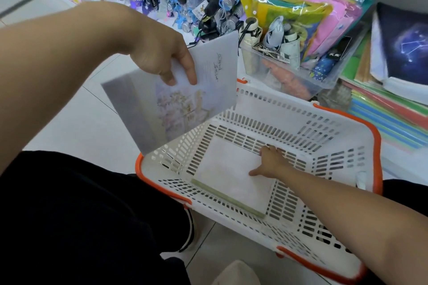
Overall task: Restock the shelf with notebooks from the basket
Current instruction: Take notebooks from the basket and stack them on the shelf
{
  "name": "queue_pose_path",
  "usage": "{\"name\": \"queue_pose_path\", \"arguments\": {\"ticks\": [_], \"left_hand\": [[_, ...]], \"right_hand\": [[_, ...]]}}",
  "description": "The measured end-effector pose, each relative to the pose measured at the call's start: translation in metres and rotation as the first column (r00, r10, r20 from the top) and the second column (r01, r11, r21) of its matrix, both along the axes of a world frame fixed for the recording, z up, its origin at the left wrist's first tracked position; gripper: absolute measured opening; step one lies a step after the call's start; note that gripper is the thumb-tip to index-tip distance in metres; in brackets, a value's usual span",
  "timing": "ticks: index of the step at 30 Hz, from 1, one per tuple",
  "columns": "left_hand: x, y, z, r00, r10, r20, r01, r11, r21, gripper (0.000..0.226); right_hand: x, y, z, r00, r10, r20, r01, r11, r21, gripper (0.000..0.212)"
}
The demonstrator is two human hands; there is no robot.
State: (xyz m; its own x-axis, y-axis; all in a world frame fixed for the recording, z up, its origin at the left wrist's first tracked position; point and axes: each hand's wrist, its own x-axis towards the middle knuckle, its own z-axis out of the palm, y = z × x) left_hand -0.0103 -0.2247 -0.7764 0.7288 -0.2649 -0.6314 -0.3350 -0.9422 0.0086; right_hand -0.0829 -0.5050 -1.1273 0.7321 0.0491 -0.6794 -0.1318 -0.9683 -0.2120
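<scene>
The left hand (pixel 162 58) pinches one notebook (pixel 176 95) by its top edge, just above the basket (pixel 324 136)'s far-left corner; the right hand (pixel 269 164) lies spread on the last notebook (pixel 229 178), flat on the basket floor. Thin, light and slick-covered, it probably needs lifting by an edge.

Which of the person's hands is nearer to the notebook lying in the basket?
Right. The right hand rests on the notebook in the basket; the left hand is raised above it, holding another notebook.

The left hand (pixel 162 58) hides the held notebook's (pixel 171 97) top edge.
</scene>
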Motion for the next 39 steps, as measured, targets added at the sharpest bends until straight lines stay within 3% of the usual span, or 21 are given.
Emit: {"name": "queue_pose_path", "arguments": {"ticks": [6,13,16,19,21,25,29,32,34,36,39], "left_hand": [[0.005,-0.003,-0.003,0.999,-0.031,0.017,0.032,0.999,-0.033,0.039],[0.01,-0.002,-0.006,0.999,-0.041,0.019,0.042,0.998,-0.045,0.04],[0.01,-0.002,-0.005,0.999,-0.047,0.015,0.047,0.998,-0.031,0.041],[0.014,0.0,-0.006,0.998,-0.057,0.018,0.057,0.998,-0.008,0.056],[0.017,0.003,-0.008,0.998,-0.062,0.03,0.061,0.998,0.016,0.075],[0.023,0.011,-0.008,0.998,0.029,0.054,-0.028,1.0,-0.012,0.098],[0.026,0.03,0.0,0.971,0.19,0.148,-0.18,0.981,-0.078,0.106],[0.021,0.049,0.012,0.918,0.34,0.206,-0.308,0.936,-0.17,0.091],[0.016,0.063,0.02,0.882,0.425,0.204,-0.36,0.887,-0.288,0.06],[0.011,0.072,0.026,0.838,0.537,0.1,-0.425,0.757,-0.497,0.037],[0.0,0.068,0.041,0.772,0.587,-0.242,-0.504,0.334,-0.797,0.04]], "right_hand": [[0.008,-0.001,-0.004,0.999,-0.018,-0.027,0.018,1.0,-0.018,0.094],[0.011,-0.004,-0.008,0.999,-0.034,-0.028,0.033,0.999,-0.022,0.095],[0.017,-0.003,-0.005,0.999,0.018,-0.051,-0.018,1.0,0.0,0.078],[0.026,0.002,0.008,0.993,0.103,-0.056,-0.098,0.992,0.079,0.045],[0.033,0.008,0.024,0.978,0.176,-0.107,-0.158,0.975,0.158,0.053],[0.037,0.025,0.074,0.932,0.32,-0.172,-0.281,0.935,0.219,0.041],[0.055,0.024,0.176,0.924,0.382,0.006,-0.373,0.896,0.241,0.02],[0.072,0.004,0.287,0.92,0.346,0.182,-0.386,0.878,0.284,0.007],[0.071,-0.012,0.36,0.938,0.253,0.237,-0.331,0.856,0.397,0.004],[0.064,-0.025,0.418,0.947,0.085,0.309,-0.245,0.815,0.525,0.01],[0.064,-0.035,0.458,0.946,-0.181,0.27,-0.109,0.605,0.789,0.018]]}}
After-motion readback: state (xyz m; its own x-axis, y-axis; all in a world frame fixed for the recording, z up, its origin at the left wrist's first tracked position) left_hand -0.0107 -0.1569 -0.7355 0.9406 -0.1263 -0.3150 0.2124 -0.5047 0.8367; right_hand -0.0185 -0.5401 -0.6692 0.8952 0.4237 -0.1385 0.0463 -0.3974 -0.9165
